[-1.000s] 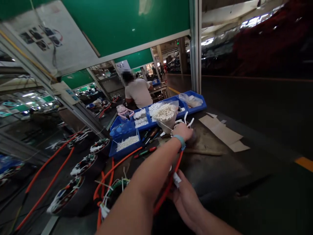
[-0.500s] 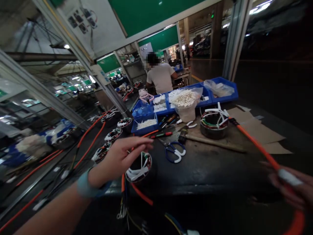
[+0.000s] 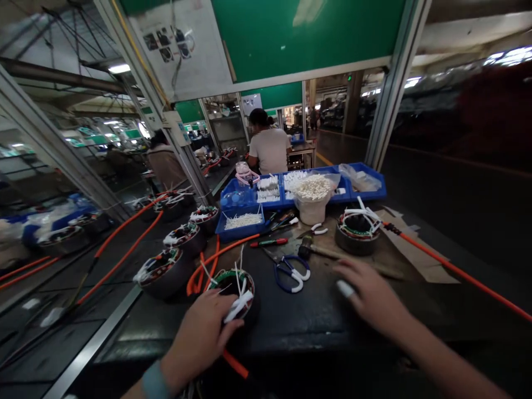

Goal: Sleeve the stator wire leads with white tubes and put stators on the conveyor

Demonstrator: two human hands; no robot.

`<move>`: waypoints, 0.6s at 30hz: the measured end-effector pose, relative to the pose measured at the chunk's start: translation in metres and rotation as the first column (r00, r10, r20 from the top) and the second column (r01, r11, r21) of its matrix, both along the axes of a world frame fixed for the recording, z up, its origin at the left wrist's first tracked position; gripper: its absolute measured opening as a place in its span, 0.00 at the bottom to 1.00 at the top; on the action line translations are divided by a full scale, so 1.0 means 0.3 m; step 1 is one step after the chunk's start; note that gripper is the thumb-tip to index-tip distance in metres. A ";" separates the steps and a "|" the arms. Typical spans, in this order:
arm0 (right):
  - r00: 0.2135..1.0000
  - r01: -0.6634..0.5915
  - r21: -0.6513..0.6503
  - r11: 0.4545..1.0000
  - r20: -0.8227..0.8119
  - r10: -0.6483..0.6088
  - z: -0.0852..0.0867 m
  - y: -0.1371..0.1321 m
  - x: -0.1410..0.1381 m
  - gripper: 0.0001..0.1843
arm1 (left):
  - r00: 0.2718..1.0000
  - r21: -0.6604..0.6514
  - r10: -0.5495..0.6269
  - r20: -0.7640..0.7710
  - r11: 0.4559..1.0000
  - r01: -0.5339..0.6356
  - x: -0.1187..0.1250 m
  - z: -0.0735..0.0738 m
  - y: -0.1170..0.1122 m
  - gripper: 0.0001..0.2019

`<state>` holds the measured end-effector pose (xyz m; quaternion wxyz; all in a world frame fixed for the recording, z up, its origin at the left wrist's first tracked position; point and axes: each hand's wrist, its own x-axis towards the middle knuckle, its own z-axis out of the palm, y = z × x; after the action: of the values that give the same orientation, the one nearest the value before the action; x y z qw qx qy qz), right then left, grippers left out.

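Observation:
A round, dark-walled motor stator [image 3: 250, 280] with a green and red winding ring and white sleeved leads sits at the front of the bench. My left hand [image 3: 208, 321] grips its near left side, fingers on the rim and thumb in front, by a white sleeve. My right hand [image 3: 366, 288], a white wrap on one finger, hovers palm down with fingers apart and nothing in them. Beneath its fingertips runs the wooden handle of a hammer [image 3: 305, 247]. Blue-and-white-handled scissors [image 3: 291, 274] lie between my hands. A second stator [image 3: 357, 238] with an orange cable stands behind my right hand.
Several more stators [image 3: 162, 277] line the left side, among orange cables [image 3: 124, 263]. Blue bins [image 3: 249, 227] of white sleeves and a tub [image 3: 313, 208] of white sticks stand at the back. Cardboard [image 3: 419, 257] lies right. A person in a white shirt [image 3: 270, 149] sits beyond.
My left hand has come down onto the near stator. My right hand has let go of the orange cable at the right and moved left over the bench. The camera view has shifted.

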<state>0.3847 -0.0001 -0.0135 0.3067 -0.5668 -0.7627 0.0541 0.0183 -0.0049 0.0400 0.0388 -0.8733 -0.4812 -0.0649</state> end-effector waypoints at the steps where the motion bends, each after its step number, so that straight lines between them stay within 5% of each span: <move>1: 0.997 -0.075 -0.032 0.997 0.016 0.076 0.012 0.016 -0.078 0.19 | 1.000 0.063 0.005 0.012 0.998 -0.006 -0.008 -0.013 -0.006 0.16; 5: 0.975 -0.218 -0.078 0.973 0.015 0.220 0.055 0.085 -0.252 0.23 | 0.997 0.264 -0.059 0.050 0.963 0.044 -0.067 -0.056 -0.010 0.21; 9: 0.984 -0.171 -0.025 0.985 -0.059 0.169 0.056 0.194 -0.264 0.21 | 0.965 0.325 -0.170 0.198 0.940 0.099 -0.102 -0.109 0.015 0.10; 13: 0.983 0.075 0.035 0.997 -0.168 -0.068 0.067 0.367 -0.204 0.15 | 0.917 0.412 -0.230 0.326 0.908 0.081 -0.091 -0.149 0.029 0.07; 18: 0.900 0.407 0.119 0.906 -0.222 -0.376 0.162 0.594 -0.110 0.21 | 0.905 0.433 -0.252 0.343 0.897 0.086 -0.094 -0.149 0.033 0.08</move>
<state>0.3517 0.1781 0.0352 0.4292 -0.6740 -0.6010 -0.0162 -0.0097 0.0050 -0.0049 0.1177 -0.8542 -0.3755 -0.3398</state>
